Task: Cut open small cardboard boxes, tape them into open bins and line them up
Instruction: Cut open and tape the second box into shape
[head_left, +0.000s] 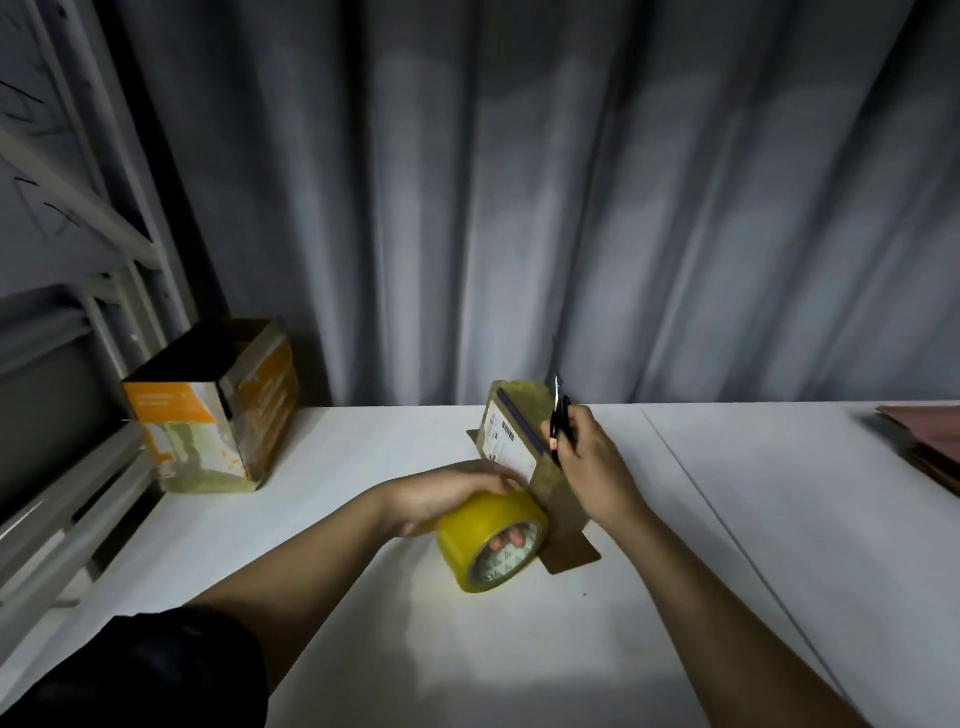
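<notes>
Yellow tape roll is gripped by the left hand, the right hand holds what seems scissors; cut near the small box, keeping tape taut.

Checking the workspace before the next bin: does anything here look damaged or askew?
The finished orange box at the table's far left looks worn, its print scuffed and patchy. Nothing is spilled; the box being taped simply has flaps splayed mid-work.

box label print unreadable, pinkish stack cropped, perhaps folders
</notes>
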